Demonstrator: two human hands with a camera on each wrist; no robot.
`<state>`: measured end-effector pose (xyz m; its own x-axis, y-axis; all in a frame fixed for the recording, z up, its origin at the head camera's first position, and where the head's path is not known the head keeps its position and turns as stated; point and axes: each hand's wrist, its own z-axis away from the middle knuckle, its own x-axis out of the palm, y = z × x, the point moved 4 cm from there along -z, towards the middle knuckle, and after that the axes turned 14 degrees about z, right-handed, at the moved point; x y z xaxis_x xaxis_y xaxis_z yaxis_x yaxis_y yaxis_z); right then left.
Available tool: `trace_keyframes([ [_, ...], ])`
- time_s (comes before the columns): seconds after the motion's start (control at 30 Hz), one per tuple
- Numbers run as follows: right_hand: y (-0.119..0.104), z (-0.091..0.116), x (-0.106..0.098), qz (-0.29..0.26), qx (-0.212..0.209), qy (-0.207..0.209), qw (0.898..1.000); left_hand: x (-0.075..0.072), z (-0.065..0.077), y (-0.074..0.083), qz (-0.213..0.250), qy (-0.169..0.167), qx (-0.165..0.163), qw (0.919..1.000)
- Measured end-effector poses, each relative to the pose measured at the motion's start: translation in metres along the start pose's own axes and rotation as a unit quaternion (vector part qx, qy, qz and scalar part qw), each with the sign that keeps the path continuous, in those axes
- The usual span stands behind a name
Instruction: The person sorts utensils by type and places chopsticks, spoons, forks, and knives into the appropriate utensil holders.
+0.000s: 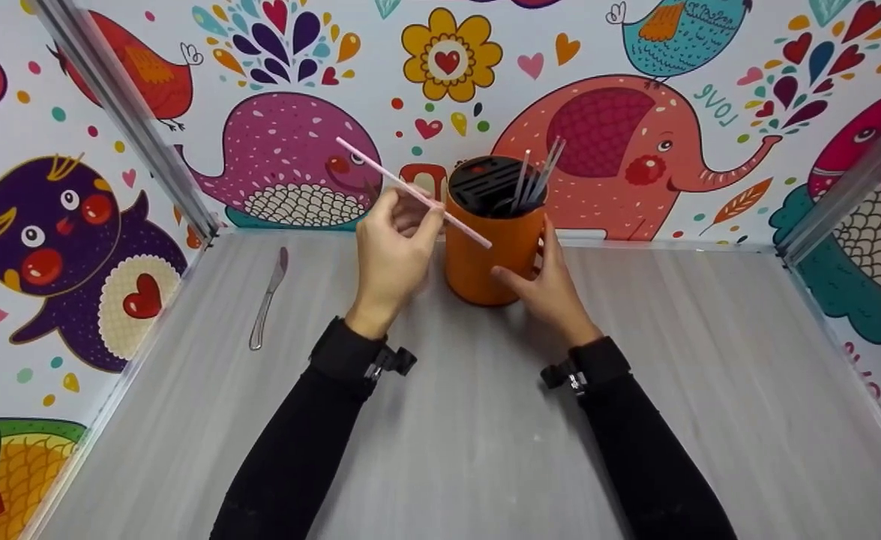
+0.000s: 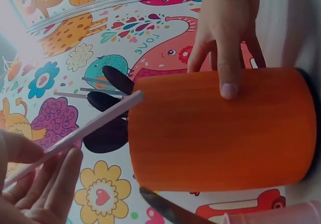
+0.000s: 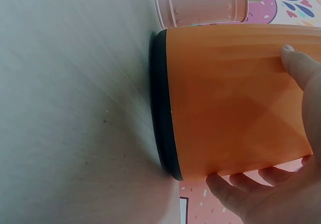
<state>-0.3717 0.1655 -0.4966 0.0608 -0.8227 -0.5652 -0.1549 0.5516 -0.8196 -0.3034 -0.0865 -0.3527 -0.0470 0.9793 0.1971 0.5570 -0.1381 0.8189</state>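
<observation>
My left hand (image 1: 397, 251) pinches a thin, straight pale pink stick (image 1: 380, 166) between thumb and fingers, slanting in front of an orange utensil holder (image 1: 477, 259). In the left wrist view the stick's blunt end lies across the holder's upper edge; whether they touch I cannot tell. My right hand (image 1: 556, 289) grips the holder's right side, thumb in front and fingers round behind. The holder stands upright with a black slotted top (image 1: 485, 180). Several thin pale sticks (image 1: 541, 176) and dark rounded utensil ends (image 2: 108, 133) poke out of it.
A table knife (image 1: 269, 296) lies on the grey table at the left. Beside the holder stands a translucent pink cup (image 3: 200, 3), with a dark blade (image 2: 168, 206) near it in the left wrist view. Patterned wall panels (image 1: 447, 127) enclose the back and sides.
</observation>
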Motion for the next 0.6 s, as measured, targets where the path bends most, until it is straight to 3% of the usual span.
trace_keyframes([
  [0.23, 0.001, 0.0, -0.002, 0.0, 0.004, -0.001, 1.0, 0.015, -0.018, 0.005, 0.067, 0.027, -0.008, 0.9973],
  [0.6, 0.0, -0.002, -0.001, 0.0, 0.013, 0.0, 1.0, 0.033, -0.037, 0.014, 0.07, 0.041, 0.006, 0.9967],
])
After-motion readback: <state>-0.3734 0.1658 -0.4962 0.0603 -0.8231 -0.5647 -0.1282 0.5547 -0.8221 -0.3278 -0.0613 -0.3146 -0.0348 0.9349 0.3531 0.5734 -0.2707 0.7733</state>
